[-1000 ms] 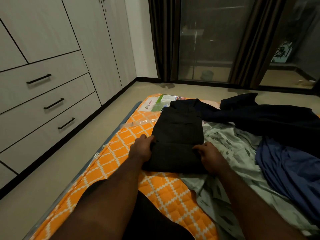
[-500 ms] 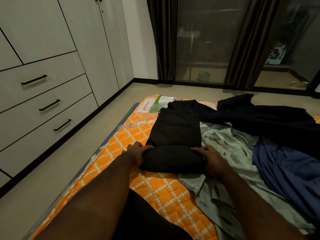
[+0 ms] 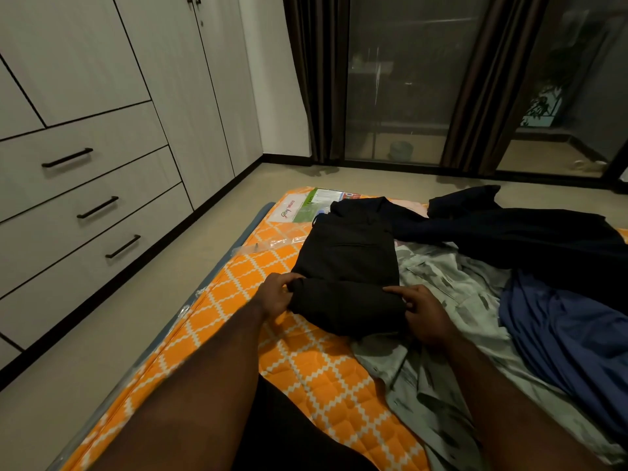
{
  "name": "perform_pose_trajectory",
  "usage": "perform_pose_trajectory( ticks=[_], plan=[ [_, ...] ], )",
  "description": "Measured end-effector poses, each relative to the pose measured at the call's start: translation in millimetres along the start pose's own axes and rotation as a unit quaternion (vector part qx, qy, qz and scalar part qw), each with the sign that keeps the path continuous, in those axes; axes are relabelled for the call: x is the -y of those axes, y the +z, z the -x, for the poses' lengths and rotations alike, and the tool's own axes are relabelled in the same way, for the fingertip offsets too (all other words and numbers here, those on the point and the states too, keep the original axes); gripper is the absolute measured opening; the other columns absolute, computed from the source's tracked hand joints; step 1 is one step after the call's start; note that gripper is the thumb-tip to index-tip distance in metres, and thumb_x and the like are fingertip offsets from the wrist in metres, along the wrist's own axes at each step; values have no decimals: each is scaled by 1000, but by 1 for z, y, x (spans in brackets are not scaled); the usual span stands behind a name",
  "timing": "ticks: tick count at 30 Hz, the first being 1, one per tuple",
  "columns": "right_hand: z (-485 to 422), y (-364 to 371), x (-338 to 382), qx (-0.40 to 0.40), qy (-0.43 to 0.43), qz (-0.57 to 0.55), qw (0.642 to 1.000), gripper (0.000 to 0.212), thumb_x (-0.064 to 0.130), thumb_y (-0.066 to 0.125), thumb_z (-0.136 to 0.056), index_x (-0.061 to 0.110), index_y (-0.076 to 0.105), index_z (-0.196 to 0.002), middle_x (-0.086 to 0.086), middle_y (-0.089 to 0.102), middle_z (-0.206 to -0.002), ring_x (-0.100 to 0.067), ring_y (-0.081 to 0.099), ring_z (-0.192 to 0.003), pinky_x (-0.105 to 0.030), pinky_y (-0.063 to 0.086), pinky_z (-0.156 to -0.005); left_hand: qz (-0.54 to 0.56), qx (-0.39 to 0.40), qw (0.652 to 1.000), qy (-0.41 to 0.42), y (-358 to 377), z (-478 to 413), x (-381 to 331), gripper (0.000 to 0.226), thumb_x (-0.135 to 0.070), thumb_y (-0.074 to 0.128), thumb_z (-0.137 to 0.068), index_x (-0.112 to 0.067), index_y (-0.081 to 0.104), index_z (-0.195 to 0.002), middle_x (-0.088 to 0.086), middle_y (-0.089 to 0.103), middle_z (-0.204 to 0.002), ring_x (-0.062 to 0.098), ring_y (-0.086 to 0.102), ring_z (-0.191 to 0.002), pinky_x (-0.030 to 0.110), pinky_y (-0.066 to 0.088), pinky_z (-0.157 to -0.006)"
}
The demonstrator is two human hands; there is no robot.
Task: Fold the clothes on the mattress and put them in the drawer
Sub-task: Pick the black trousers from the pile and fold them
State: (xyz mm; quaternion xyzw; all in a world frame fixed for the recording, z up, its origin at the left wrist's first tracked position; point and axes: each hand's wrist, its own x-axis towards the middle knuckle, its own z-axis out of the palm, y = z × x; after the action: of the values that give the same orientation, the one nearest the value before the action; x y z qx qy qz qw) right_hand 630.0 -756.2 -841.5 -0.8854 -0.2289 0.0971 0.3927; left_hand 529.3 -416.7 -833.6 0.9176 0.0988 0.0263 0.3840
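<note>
While left hand (image 3: 277, 295) and right hand (image 3: 423, 316) clamp the half-folded black trousers (image 3: 346, 263), the grey shirt (image 3: 458, 283) beside the trousers lies unfolded, drawers (image 3: 51, 232) all closed.

At my twelve o'clock a dark glass door (image 3: 394, 79) stands between brown curtains (image 3: 319, 76). Tall pale wardrobe doors (image 3: 190, 96) run along my ten o'clock, beige floor (image 3: 85, 362) lies at nine, and a leafy plant (image 3: 543, 105) shows at two.
</note>
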Motion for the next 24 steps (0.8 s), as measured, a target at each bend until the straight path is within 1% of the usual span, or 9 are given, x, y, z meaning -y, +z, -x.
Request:
perform_pose_trajectory(
  ticks=[4, 5, 9, 11, 13, 15, 18, 21, 24],
  plan=[
    [-2, -2, 5, -38, -15, -18, 999, 54, -9, 56, -92, 31, 67, -126, -2, 47, -123, -7, 52, -104, -5, 44, -74, 123, -34, 992, -17, -4, 9, -21, 27, 6, 56, -91, -4, 72, -111, 15, 69, -110, 30, 67, -94, 48, 54, -78],
    [-3, -2, 7, -42, -14, -32, 999, 50, -8, 57, -93, 29, 68, -125, -2, 46, -125, -9, 51, -107, -5, 44, -75, 137, -42, 989, -21, -5, 10, -25, 26, 6, 56, -91, -3, 72, -109, 14, 68, -111, 30, 65, -96, 47, 53, -80],
    [-4, -1, 20, -101, -20, -59, 993, 41, -13, 53, -92, 7, 68, -124, -2, 47, -133, -12, 47, -120, -5, 45, -84, 199, -62, 977, -38, -5, 15, -37, 29, -5, 54, -97, -28, 71, -106, -2, 67, -117, 19, 62, -109, 36, 51, -92],
    [-6, 0, 25, -133, -47, -56, 988, 38, -13, 54, -90, 4, 68, -121, -5, 56, -130, -15, 53, -118, -25, 50, -99, 238, -80, 967, -41, -4, 19, -45, 34, -8, 48, -103, -36, 68, -102, -11, 68, -110, 12, 63, -104, 24, 51, -85],
    [-7, 2, 27, -140, -64, -61, 986, 38, -10, 58, -89, 5, 67, -123, -6, 64, -125, -21, 60, -117, -43, 51, -103, 267, -100, 957, -54, -5, 20, -48, 35, -10, 42, -106, -33, 68, -103, -8, 69, -109, 12, 64, -103, 20, 51, -79],
    [-6, 6, 31, -144, -52, -65, 986, 40, -6, 59, -94, 3, 63, -133, -12, 63, -134, -25, 59, -125, -44, 49, -108, 276, -126, 950, -72, -6, 19, -49, 29, -18, 44, -106, -28, 71, -110, 5, 68, -123, 23, 62, -115, 30, 52, -90],
    [-3, 10, 39, -147, -56, -82, 984, 35, -1, 58, -98, 8, 65, -131, -6, 67, -127, -18, 62, -118, -26, 50, -97, 260, -166, 946, -97, -7, 13, -40, 36, -37, 47, -92, -24, 73, -112, 13, 61, -139, 33, 53, -132, 52, 46, -107],
    [-2, 12, 46, -170, -59, -69, 981, 29, -2, 56, -97, 11, 70, -119, 0, 70, -106, -15, 64, -98, -19, 47, -80, 280, -211, 931, -96, -8, 13, -47, 21, -21, 56, -97, -13, 75, -97, 16, 72, -115, 38, 64, -114, 52, 52, -95],
    [-3, 14, 50, -179, -69, -62, 979, 32, 0, 55, -96, 11, 68, -123, -4, 72, -104, -19, 67, -96, -36, 54, -83, 316, -240, 912, -107, -7, 11, -50, 29, -22, 55, -101, -11, 69, -78, 10, 73, -90, 31, 68, -89, 46, 53, -79]
  ],
)
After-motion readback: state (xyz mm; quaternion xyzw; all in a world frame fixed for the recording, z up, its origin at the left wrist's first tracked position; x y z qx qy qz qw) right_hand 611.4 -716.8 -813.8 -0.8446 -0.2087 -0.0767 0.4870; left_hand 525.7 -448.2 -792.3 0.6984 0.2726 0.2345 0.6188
